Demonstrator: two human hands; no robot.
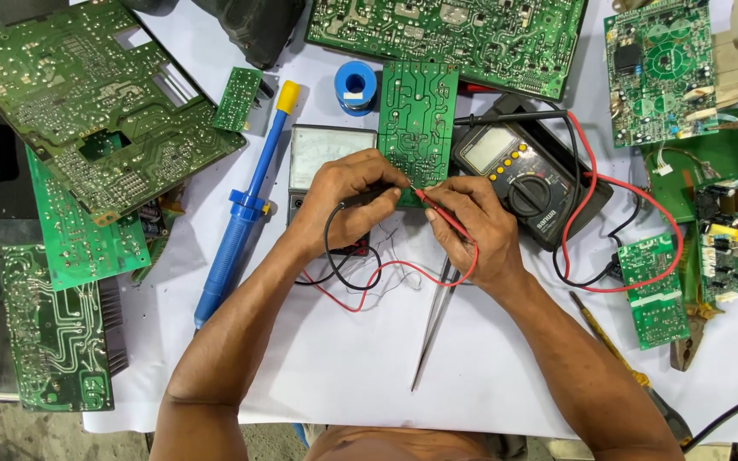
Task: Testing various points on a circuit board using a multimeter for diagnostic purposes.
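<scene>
Tweezers point(434, 318) lie nearest the person on the white bench point(343, 367), their points toward the person and their long axis running up toward the right hand.

Right hand point(471, 224): grip clamped on a red probe point(437, 211), held like a pen. The probe slants up and to the left, and its tip meets the lower edge of the small green circuit board point(418, 119). A red lead point(403, 271) loops back from it beneath both wrists.

Left hand point(348, 201): grip clamped on a black probe point(369, 198), which lies almost level and points right toward the same lower edge of the board. Whether its tip touches the board cannot be told, since the fingers cover it.

The board lies directly beyond both hands, its long axis running away from the person. Its near edge sits between the two probe tips, so both hands are about equally close to it.

Under the board's left side is an analogue meter point(322, 154); just to the right lies a black digital meter point(527, 175). A blue desoldering pump point(245, 209) lies left of the left forearm, and a blue solder spool point(356, 85) sits beyond the meters.
</scene>
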